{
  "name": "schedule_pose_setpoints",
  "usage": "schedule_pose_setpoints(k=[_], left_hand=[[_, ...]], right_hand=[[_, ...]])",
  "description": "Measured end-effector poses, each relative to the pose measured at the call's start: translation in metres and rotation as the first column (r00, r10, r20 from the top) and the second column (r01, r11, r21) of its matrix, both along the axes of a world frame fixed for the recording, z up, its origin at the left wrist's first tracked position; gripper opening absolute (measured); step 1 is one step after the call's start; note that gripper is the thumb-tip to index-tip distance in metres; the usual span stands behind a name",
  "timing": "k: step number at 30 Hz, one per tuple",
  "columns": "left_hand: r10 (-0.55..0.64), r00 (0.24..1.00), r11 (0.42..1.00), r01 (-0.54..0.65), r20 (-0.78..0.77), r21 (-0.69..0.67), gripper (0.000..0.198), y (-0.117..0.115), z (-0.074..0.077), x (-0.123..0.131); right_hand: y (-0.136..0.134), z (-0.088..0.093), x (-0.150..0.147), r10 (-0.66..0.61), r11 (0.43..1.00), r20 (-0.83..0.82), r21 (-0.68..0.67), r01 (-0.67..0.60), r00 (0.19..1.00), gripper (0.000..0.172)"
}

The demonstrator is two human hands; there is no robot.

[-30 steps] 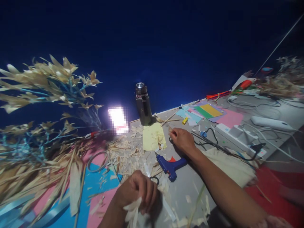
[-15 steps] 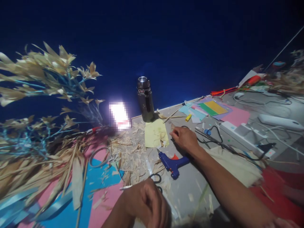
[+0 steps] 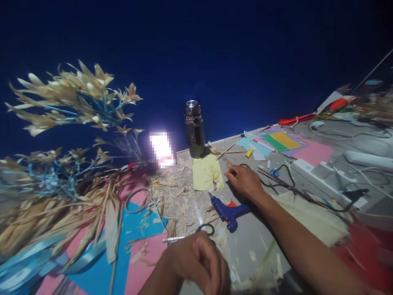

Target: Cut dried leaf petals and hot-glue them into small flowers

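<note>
My right hand [image 3: 247, 182] is closed in a pinch above the table, with a small tan piece of dried husk [image 3: 229, 164] at its fingertips. Below that hand lies a blue glue gun [image 3: 225, 213], its nozzle pointing towards a yellow paper square [image 3: 207, 174] strewn with husk bits. In the foreground my left hand [image 3: 199, 262] has its fingers curled inward; whatever they may hold is hidden. Black-handled scissors [image 3: 206, 229] lie just beyond it, partly covered by the hand. Husk scraps [image 3: 175, 190] are scattered over the table around these things.
A dark flask [image 3: 195, 133] stands at the table's far edge, beside a bright blurred light [image 3: 162, 149]. Dried-husk flowers on blue stems [image 3: 89, 102] rise at left, above a tape roll [image 3: 138, 200]. A white power strip [image 3: 325, 182], cables and coloured papers [image 3: 282, 141] lie right.
The whole scene has shifted slightly right in the picture as the head turned. Both hands keep nearly the same pose and place relative to the table.
</note>
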State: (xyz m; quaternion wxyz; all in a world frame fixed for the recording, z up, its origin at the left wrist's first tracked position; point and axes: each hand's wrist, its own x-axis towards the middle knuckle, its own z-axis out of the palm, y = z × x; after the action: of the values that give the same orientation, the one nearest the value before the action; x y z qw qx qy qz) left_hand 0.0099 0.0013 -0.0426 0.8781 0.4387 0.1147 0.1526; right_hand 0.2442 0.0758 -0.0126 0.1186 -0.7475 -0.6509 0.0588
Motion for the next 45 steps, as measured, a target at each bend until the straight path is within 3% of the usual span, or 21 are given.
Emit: schedule_pose_setpoints(k=[3, 4, 9, 14, 19, 28, 32, 35, 37, 39, 41, 42, 43, 45], left_hand=[[0.011, 0.999, 0.999, -0.009, 0.034, -0.038, 0.039, 0.003, -0.001, 0.000], [0.069, 0.997, 0.996, -0.066, 0.046, -0.061, 0.038, 0.003, -0.001, 0.000], [0.263, 0.962, 0.958, -0.251, 0.078, -0.140, 0.034, 0.004, -0.004, 0.002], [0.356, 0.933, 0.924, -0.344, 0.051, -0.166, 0.034, 0.003, -0.008, 0.001], [0.401, 0.914, 0.902, -0.383, 0.059, -0.199, 0.038, 0.005, -0.005, -0.001], [0.458, 0.882, 0.868, -0.418, 0.108, -0.267, 0.033, 0.013, -0.002, -0.002], [0.475, 0.863, 0.863, -0.418, 0.174, -0.284, 0.032, 0.011, -0.007, -0.002], [0.531, 0.825, 0.835, -0.470, 0.193, -0.284, 0.027, 0.011, -0.002, -0.004], [0.599, 0.782, 0.775, -0.512, 0.173, -0.371, 0.027, 0.015, 0.007, -0.006], [0.711, 0.698, 0.630, -0.585, 0.079, -0.511, 0.028, 0.020, 0.017, -0.009], [0.790, 0.609, 0.475, -0.681, -0.070, -0.557, 0.018, 0.025, 0.024, -0.011], [0.815, 0.566, 0.418, -0.719, -0.120, -0.555, 0.018, 0.027, 0.026, -0.012], [0.836, 0.528, 0.374, -0.749, -0.150, -0.547, 0.022, 0.029, 0.027, -0.012], [0.854, 0.489, 0.336, -0.778, -0.178, -0.530, 0.026, 0.031, 0.026, -0.011]], right_hand=[[0.000, 0.010, -0.014, 0.118, 0.992, 0.015, -0.051, -0.118, 0.993, 0.019], [0.004, 0.016, -0.019, 0.165, 0.985, 0.025, -0.062, -0.163, 0.986, 0.019], [0.050, 0.036, -0.052, 0.360, 0.933, 0.110, -0.057, -0.356, 0.926, 0.025], [0.101, 0.023, -0.092, 0.536, 0.844, 0.151, -0.078, -0.531, 0.830, 0.023], [0.126, 0.001, -0.117, 0.651, 0.759, 0.120, -0.092, -0.645, 0.750, 0.024], [0.137, -0.008, -0.121, 0.601, 0.789, -0.160, -0.035, -0.613, 0.783, 0.017], [0.136, 0.006, -0.114, 0.494, 0.835, -0.429, -0.008, -0.550, 0.756, 0.012], [0.117, 0.024, -0.100, 0.382, 0.849, -0.639, -0.042, -0.526, 0.668, 0.010], [0.093, 0.035, -0.088, 0.316, 0.850, -0.746, -0.053, -0.525, 0.586, 0.011], [0.062, 0.042, -0.076, 0.243, 0.852, -0.834, -0.061, -0.520, 0.496, 0.012], [0.030, 0.046, -0.067, 0.059, 0.861, -0.970, -0.070, -0.504, 0.235, 0.015], [0.016, 0.047, -0.063, 0.011, 0.866, -0.983, -0.082, -0.493, 0.183, 0.015], [0.005, 0.047, -0.060, -0.022, 0.869, -0.987, -0.098, -0.484, 0.160, 0.015], [-0.012, 0.046, -0.057, -0.033, 0.869, -0.980, -0.125, -0.479, 0.196, 0.012]])
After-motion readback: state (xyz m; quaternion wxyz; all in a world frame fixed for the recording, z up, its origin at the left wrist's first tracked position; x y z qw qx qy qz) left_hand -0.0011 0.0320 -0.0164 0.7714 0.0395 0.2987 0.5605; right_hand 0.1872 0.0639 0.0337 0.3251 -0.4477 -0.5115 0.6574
